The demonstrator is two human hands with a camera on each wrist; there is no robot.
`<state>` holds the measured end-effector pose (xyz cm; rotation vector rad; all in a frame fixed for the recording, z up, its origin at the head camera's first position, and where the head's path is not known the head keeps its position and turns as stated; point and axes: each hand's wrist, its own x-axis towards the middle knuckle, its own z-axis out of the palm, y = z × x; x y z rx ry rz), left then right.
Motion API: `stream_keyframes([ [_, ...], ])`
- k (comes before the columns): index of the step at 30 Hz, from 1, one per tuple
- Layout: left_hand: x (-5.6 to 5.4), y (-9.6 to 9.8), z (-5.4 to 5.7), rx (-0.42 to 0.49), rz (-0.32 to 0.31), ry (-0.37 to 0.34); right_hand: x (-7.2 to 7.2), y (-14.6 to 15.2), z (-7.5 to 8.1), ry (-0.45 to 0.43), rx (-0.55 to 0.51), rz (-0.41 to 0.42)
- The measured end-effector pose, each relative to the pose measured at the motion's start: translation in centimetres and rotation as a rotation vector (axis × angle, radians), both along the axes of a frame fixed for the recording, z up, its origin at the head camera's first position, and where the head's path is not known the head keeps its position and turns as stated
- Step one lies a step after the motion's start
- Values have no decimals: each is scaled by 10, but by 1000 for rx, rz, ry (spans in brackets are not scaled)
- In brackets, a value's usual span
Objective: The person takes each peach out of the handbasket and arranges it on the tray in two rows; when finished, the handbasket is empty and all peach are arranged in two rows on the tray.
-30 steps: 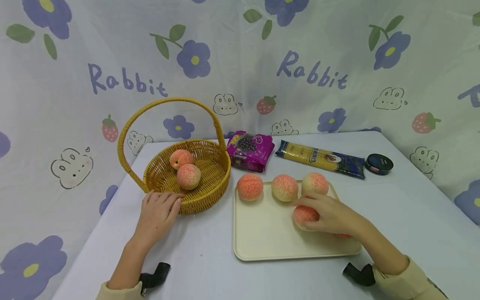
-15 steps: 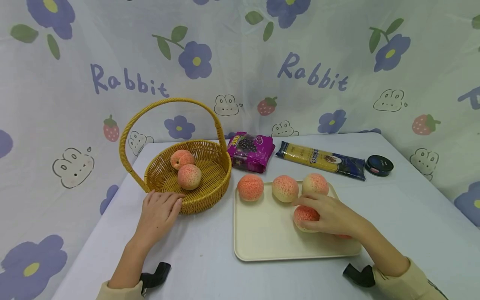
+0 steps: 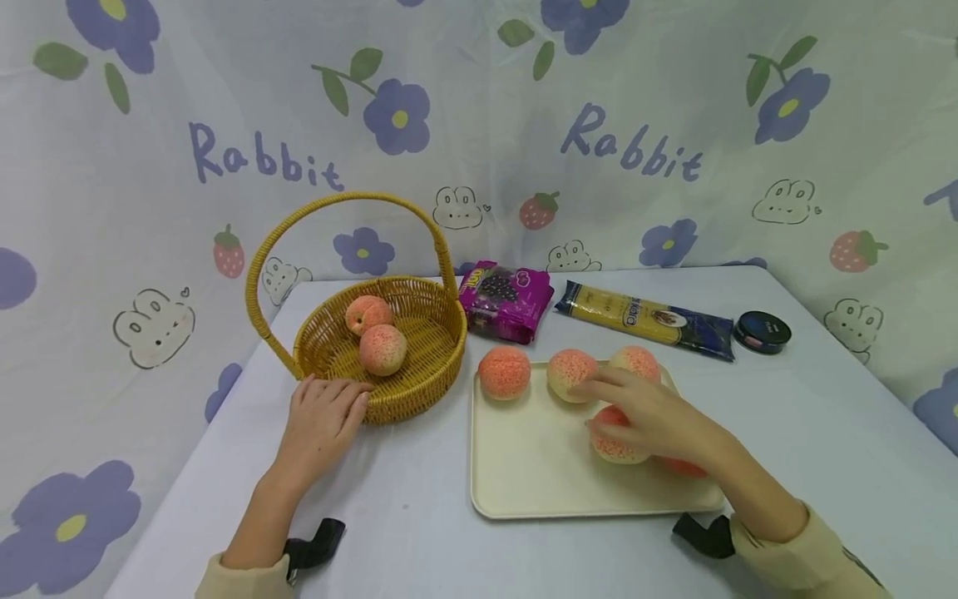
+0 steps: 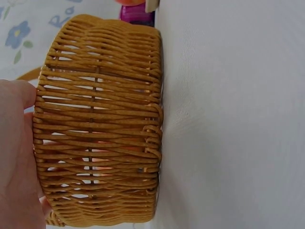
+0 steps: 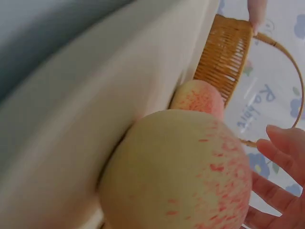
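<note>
My left hand [image 3: 325,428] grips the near rim of the yellow wicker basket [image 3: 407,403], its fingers over the edge; the woven side fills much of the left wrist view. Two peaches [image 3: 383,349] lie in the basket. On the cream tray [image 3: 524,474] are several more peaches, pink-red and pale. Over one of them, a peach [image 3: 619,449] near the tray's middle, my right hand [image 3: 659,416] hovers with spread fingers. The right wrist view shows that peach [image 5: 176,176] large, with thumb and fingers loosely extended beside it. Another peach [image 3: 683,467] is partly hidden below this hand.
Behind the tray lie a purple snack bag [image 3: 505,301], a yellow-and-blue pasta packet [image 3: 645,320] and a round dark tin [image 3: 762,332]. A patterned cloth [image 3: 479,100] hangs behind the white table [image 3: 419,532]. The basket's tall handle [image 3: 352,197] arches upward.
My right hand has lifted a little and its fingers have loosened from around the peach. My left hand stays on the basket rim. The head view has shifted slightly.
</note>
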<state>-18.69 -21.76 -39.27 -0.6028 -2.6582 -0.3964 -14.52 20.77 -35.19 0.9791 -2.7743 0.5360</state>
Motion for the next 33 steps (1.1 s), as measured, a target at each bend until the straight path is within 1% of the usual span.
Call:
stream_keyframes([
  [4, -1, 0, 0, -2, 0, 1, -4, -11, 8, 44, -4, 68],
  [11, -1, 0, 1, -3, 3, -1, -11, -36, 24, 82, 4, 169],
  [19, 0, 0, 1, -1, -1, -11, -17, -69, 42, 88, 61, 213],
  [21, 0, 0, 1, -4, 0, -15, -19, -75, 45, 74, 70, 222],
  [24, -1, 1, 1, -6, 0, -18, -23, -83, 48, 60, 78, 235],
  [30, -1, 1, 1, -3, -6, -14, -30, -96, 50, 67, 56, 288],
  [33, -1, 0, 1, -5, -2, -15, -33, -103, 51, 62, 55, 298],
])
